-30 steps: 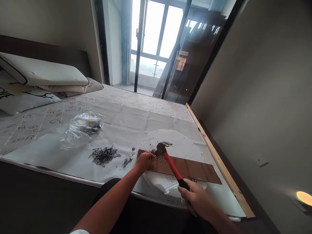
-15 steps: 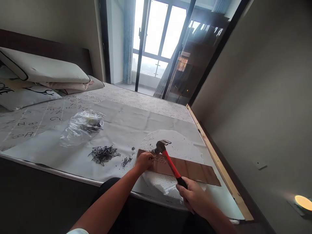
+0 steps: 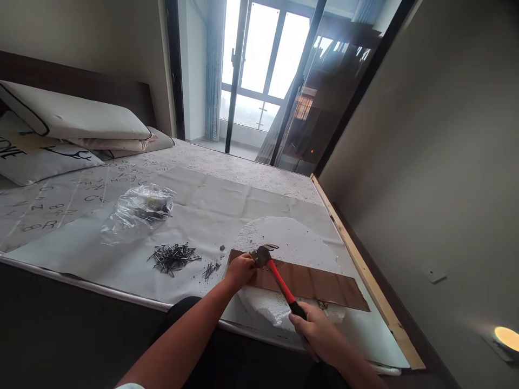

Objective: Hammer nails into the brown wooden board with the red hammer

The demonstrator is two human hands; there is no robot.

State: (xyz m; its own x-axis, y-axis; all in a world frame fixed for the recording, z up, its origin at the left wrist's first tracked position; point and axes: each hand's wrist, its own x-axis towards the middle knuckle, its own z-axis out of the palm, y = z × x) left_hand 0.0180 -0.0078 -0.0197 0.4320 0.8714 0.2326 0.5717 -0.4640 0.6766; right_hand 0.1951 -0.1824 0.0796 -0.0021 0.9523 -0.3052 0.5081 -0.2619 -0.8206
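Observation:
My right hand [image 3: 318, 329] is wrapped around the black grip of a claw hammer [image 3: 281, 278] with a red handle. The hammer's head lies right at the fingertips of my left hand [image 3: 240, 270]. That hand rests on the left end of a brown wooden board [image 3: 312, 281], thumb and fingers pinched on a nail that the hammer head mostly hides. Under the board is a rough white foam block [image 3: 279, 232] with dark crumbs on it. To the left lie a pile of nails [image 3: 173, 257] and a smaller group of nails [image 3: 210, 270].
A clear plastic bag [image 3: 140, 210] with dark contents lies behind the nails. A grey-white sheet [image 3: 214, 197] covers part of the mattress [image 3: 73, 197]. Pillows [image 3: 81, 116] are stacked at the left. A wooden rail [image 3: 357, 259] runs along the right edge, beside the wall.
The hammer head has come down and slightly left, closer to my left fingertips. My right hand has shifted a little left with it; my left hand stays on the board.

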